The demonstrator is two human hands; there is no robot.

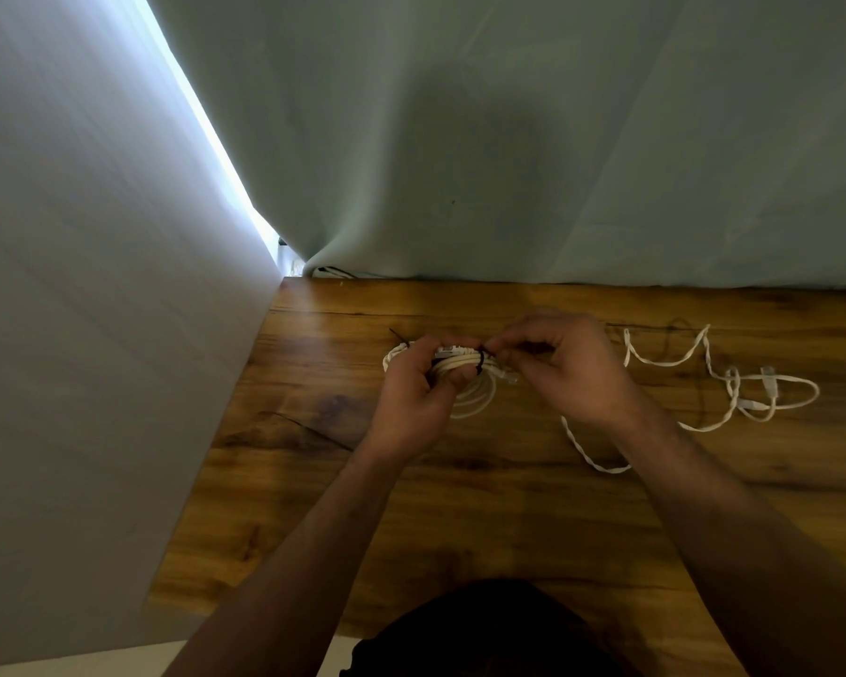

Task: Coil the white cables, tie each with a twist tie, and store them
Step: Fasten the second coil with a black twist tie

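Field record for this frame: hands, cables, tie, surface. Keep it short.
left hand: grips the coiled white cable over the table
right hand: pinches the black twist tie wrapped round the coil
tie state: on the coil; cannot tell if twisted shut
second cable: loose white cable, uncoiled, lying on the table to the right
backdrop: curtain behind the table

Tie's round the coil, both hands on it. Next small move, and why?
Probably the right hand should twist the ends of the twist tie tight. The tie already wraps the coiled cable, the right hand pinches it, and the left hand grips the coil. A second cable lies loose on the table, so this tie likely needs finishing first.
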